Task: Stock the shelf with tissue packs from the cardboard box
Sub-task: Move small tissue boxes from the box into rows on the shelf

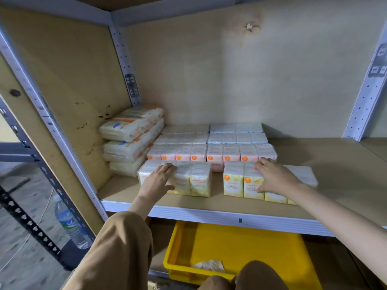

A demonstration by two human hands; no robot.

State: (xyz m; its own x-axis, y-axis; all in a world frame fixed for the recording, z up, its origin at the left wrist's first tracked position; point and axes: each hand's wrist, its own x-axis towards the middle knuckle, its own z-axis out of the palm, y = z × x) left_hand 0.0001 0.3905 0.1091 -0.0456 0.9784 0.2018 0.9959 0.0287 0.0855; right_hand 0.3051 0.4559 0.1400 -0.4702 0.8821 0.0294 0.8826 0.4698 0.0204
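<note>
Left hand: you are gripping the left yellow pack, just before the pink row.
Right hand: you are gripping the right yellow pack, before that row.

Left hand, right hand — outstretched

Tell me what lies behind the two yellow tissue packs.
Behind the yellow tissue packs stands a row of pink packs, then two further rows, pale pink at left, pale blue packs at right. The yellow packs hide most of the pink row's lower fronts.
</note>
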